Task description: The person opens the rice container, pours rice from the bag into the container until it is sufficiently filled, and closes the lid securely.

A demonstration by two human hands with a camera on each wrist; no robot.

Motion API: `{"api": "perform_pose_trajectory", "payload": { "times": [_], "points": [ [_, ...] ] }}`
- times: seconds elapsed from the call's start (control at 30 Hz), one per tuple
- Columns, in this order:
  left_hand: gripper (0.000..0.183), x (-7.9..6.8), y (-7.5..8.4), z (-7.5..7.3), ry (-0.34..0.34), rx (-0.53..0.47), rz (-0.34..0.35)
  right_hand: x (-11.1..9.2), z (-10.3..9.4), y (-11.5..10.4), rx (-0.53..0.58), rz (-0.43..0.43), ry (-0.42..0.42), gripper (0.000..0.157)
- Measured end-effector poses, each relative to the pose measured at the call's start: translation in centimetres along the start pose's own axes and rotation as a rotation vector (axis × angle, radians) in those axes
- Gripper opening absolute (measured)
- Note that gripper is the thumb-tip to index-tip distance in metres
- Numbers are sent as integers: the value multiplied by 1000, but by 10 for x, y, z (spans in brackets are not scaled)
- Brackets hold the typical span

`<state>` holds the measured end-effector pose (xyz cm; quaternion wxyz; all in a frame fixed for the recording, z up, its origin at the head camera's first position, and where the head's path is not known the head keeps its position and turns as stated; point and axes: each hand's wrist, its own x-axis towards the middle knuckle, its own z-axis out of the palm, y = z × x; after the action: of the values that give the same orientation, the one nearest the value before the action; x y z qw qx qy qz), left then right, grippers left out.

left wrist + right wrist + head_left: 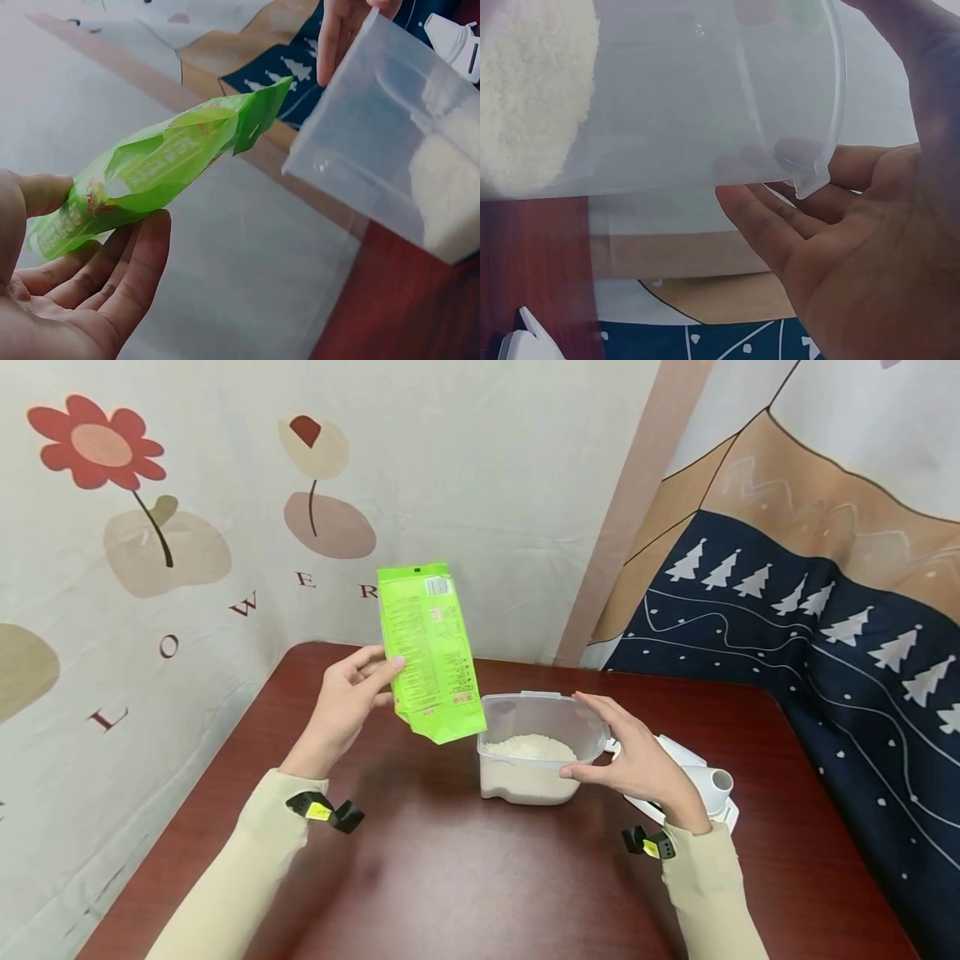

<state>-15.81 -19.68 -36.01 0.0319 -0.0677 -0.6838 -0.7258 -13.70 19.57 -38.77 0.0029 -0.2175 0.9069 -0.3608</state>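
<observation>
My left hand (341, 706) pinches a bright green plastic bag (431, 652) by its left edge, thumb on the printed face and fingers behind. Held up off the table, the bag looks flat in the head view; its side is slightly puffed and see-through in the left wrist view (172, 154). Just right of its lower corner stands a clear plastic container (501, 714), uncovered, with white rice (528, 747) in it. The right hand (641, 756) grips the container's right end, thumb on the near side and fingers at the far rim (838, 90).
A white plastic lid-like piece with a round spout (708, 785) lies on the table behind the right wrist. The dark red wooden table (450, 893) meets a printed cloth backdrop (510, 510) along its far side. Both sleeved wrists carry black straps.
</observation>
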Motion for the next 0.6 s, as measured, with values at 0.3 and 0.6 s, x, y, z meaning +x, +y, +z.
{"api": "perform_pose_trajectory", "payload": {
  "times": [0.3,0.6],
  "points": [
    [53,-7,-24,-35,10,28,-153,-1,1,3,-11,23,-13,100],
    [62,-10,-48,-66,16,39,-289,0,1,3,-3,38,-12,100]
  ]
}}
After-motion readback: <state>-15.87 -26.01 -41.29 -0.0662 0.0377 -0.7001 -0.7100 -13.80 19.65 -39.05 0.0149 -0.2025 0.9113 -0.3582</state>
